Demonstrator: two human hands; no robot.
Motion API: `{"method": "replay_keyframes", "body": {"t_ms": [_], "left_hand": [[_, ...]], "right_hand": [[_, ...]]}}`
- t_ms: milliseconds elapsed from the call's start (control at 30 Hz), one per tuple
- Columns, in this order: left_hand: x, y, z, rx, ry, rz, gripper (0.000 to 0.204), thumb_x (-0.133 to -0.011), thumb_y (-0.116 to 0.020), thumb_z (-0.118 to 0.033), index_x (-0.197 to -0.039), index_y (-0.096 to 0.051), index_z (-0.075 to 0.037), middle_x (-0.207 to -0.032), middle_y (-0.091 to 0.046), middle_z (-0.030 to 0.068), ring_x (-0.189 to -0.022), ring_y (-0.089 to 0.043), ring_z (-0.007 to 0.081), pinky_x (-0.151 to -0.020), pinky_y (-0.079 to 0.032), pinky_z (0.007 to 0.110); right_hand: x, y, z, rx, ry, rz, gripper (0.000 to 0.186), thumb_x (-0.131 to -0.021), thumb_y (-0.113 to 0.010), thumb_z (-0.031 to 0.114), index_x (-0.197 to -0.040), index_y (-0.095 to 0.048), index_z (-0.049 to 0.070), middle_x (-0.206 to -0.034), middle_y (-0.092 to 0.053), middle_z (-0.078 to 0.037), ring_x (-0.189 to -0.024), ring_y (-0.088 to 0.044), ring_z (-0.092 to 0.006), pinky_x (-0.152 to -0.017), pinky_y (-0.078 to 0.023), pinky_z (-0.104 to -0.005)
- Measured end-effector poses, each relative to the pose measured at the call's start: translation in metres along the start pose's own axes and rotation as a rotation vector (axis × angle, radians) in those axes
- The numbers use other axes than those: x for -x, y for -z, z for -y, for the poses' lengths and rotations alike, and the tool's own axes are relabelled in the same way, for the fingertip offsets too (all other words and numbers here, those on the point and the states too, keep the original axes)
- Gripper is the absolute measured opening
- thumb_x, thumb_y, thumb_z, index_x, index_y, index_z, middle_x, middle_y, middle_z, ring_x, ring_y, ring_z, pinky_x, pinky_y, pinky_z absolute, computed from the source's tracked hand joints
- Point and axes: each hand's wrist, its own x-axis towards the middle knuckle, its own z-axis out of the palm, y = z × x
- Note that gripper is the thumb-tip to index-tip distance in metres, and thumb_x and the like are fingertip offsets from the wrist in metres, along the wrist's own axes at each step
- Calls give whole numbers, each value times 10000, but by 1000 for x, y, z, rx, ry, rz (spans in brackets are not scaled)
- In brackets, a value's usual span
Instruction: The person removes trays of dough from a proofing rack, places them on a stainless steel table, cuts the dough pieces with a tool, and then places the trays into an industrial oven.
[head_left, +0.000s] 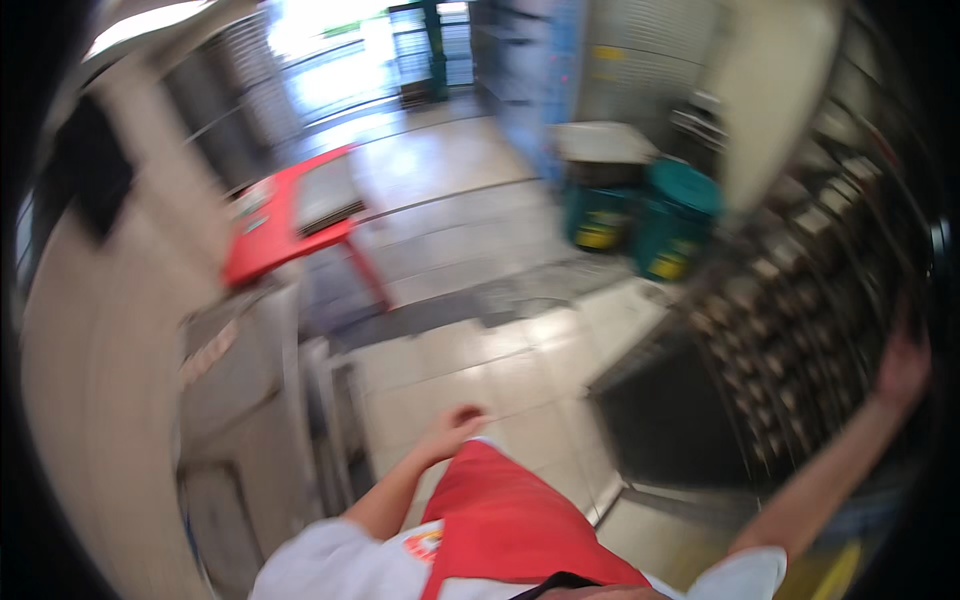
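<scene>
My left hand [453,434] hangs in front of the red apron [510,510], over the tiled floor; its fingers are smeared by motion. No object shows in it. At the far right, my right arm reaches out to a large dark metal rack [660,410] with rows of small pale-brown pieces [765,350] along thin rods. Against that rack's right part is my right hand [903,362], blurred at the picture's rim. Whether it touches or grips anything there cannot be made out.
At the left stand a metal counter [235,390] and a red table [265,245] bearing a grey tray [328,192]. Two green bins [683,205] with yellow labels stand by the far wall, one topped with a pale board [605,143]. A bright doorway [340,75] lies beyond.
</scene>
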Motion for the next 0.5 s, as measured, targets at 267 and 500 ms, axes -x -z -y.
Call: {"method": "replay_keyframes", "body": {"t_ms": [267,500], "left_hand": [[-76,92,80,187,9,5,215,-1017,-647,-145,-1181,-689,-13,-1096,-723,63,-976,-661,150,-849,-514,301],[-202,152,28,71,-129,197,160,-1005,-653,-79,-1136,-686,6,-1039,-710,68,-943,-651,146,-852,-519,284]], "right_hand": [[-36,-85,-80,102,244,-428,452,-1003,-465,47,-1404,-403,-154,-1420,-530,-361,-1333,-511,-552,-1158,-462,-639],[-13,-143,-80,148,186,-625,505,-1065,-444,224,-1350,-401,-191,-1334,-585,-385,-1248,-590,-544,-1019,-612,-476]]}}
